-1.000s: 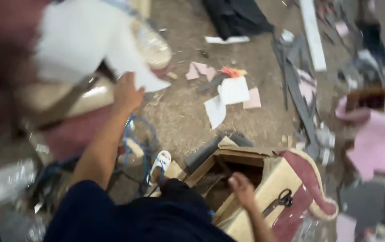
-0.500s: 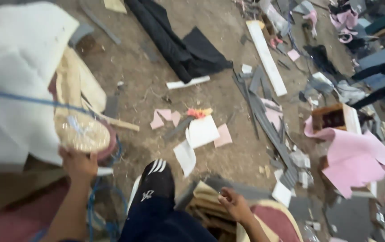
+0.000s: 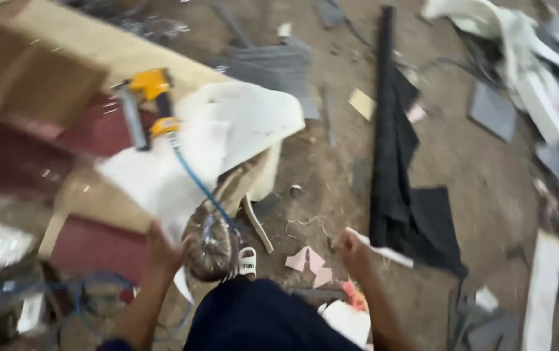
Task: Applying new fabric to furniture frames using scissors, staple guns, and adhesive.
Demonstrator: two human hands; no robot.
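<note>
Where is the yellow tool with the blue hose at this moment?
In the head view, the yellow tool lies upper left, on the white sheet beside the red panel. Its blue hose runs down toward the left hand.

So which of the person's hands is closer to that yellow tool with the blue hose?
Left. The left hand sits below the yellow tool, touching the white sheet it lies on. The right hand is farther away, over the dirt floor.
</note>
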